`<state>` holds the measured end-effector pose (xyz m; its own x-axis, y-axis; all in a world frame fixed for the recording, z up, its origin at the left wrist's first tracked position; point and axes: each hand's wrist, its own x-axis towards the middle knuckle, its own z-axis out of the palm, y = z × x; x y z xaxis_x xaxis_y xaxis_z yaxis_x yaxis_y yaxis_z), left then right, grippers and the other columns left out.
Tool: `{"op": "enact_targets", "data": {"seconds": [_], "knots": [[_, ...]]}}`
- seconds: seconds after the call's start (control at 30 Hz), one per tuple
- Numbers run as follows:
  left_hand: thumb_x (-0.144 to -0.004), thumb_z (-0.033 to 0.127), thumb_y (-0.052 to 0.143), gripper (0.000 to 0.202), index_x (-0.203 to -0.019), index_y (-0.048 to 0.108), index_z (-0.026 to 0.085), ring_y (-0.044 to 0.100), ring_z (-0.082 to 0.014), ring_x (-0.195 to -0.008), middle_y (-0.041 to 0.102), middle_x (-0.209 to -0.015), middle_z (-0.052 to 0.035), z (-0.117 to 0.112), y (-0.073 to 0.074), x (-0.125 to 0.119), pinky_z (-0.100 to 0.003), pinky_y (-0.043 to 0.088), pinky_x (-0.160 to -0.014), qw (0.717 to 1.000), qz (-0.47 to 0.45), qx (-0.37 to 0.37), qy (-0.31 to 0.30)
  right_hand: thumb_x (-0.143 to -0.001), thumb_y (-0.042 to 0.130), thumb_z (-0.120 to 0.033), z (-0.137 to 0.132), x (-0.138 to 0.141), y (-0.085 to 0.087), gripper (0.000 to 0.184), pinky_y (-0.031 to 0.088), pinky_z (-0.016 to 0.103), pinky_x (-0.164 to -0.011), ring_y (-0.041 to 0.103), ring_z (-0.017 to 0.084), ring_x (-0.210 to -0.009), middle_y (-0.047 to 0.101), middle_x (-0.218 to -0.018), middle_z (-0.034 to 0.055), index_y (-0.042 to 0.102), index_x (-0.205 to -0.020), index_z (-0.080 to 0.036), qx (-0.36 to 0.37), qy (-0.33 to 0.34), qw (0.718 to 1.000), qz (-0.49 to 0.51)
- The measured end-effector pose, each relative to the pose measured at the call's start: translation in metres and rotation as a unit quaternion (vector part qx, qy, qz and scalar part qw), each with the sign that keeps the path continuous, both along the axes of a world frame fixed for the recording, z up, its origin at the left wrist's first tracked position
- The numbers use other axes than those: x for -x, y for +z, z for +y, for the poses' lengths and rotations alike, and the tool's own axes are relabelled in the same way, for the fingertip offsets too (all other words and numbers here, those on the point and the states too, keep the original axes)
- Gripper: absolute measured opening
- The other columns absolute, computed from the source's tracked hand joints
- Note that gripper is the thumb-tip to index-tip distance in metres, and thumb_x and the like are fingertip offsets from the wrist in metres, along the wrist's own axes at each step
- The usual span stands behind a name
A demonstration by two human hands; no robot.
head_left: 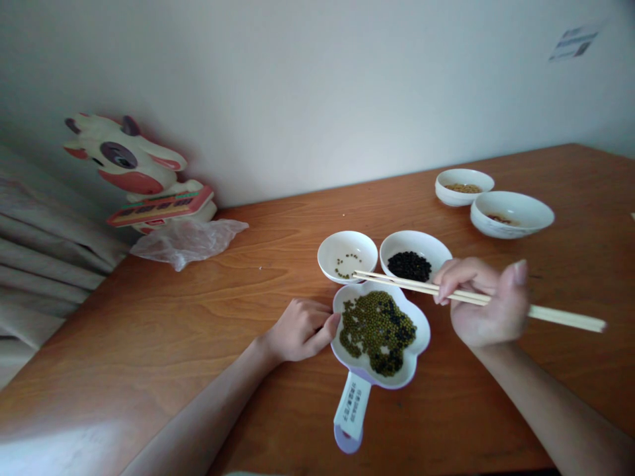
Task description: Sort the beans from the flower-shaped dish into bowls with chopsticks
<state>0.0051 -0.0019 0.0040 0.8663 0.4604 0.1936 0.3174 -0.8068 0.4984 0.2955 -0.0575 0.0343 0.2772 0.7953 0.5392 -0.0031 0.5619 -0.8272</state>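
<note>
The dish (pixel 423 332) lies between left hand (pixel 301 330), grip unclear, and right hand (pixel 489 325), clasping chopsticks (pixel 565 318).

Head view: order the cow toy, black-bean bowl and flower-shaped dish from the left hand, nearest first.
1. Flower-shaped dish: just right of the left hand.
2. Black-bean bowl: beyond the dish, ahead right.
3. Cow toy: far back left.

Dim, soft light puts pale glare on the table (pixel 198 317) at lower left; the notice (pixel 575 43) is blurred
</note>
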Motion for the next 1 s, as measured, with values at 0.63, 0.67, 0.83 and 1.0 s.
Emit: {"op": "enact_targets", "data": {"seconds": [0.63,0.67,0.83,1.0], "knots": [[-0.109,0.028,0.031,0.047,-0.065,0.043,0.018,0.046,-0.0113,-0.056,0.053,-0.063,-0.0015,0.000,-0.003,0.001,-0.028,0.034,-0.058,1.000,0.005,-0.004,0.005,-0.102,0.024,-0.069,0.001,-0.001,-0.003,0.074,0.033,0.035,-0.049,0.049,0.018,-0.051,0.056,-0.052,0.0042,0.065,-0.061,-0.024,0.075,0.076,0.992,-0.073],[-0.109,0.028,0.031,0.046,-0.066,0.042,0.018,0.046,-0.0113,-0.056,0.053,-0.064,-0.0015,0.000,-0.002,0.001,-0.027,0.034,-0.058,1.000,0.006,-0.001,0.005,-0.102,0.022,-0.069,0.001,-0.001,-0.005,0.074,0.034,0.034,-0.049,0.049,0.018,-0.051,0.055,-0.053,0.0037,0.064,-0.062,-0.023,0.082,0.088,0.988,-0.092],[-0.110,0.029,0.031,0.046,-0.066,0.041,0.018,0.046,-0.0114,-0.057,0.053,-0.064,-0.0016,0.001,-0.001,0.000,-0.027,0.035,-0.059,1.000,0.005,0.013,0.002,-0.104,0.018,-0.067,0.003,-0.001,-0.012,0.074,0.033,0.034,-0.051,0.049,0.016,-0.051,0.054,-0.056,0.0022,0.061,-0.063,-0.022,0.080,0.137,0.973,-0.168],[-0.109,0.028,0.032,0.045,-0.066,0.041,0.018,0.046,-0.0112,-0.057,0.053,-0.064,-0.0013,0.000,-0.001,0.001,-0.027,0.036,-0.060,1.000,0.002,0.017,0.002,-0.104,0.016,-0.064,0.004,-0.003,-0.013,0.072,0.034,0.034,-0.052,0.050,0.017,-0.053,0.054,-0.058,0.0022,0.059,-0.065,-0.023,0.072,0.149,0.966,-0.199]]}}
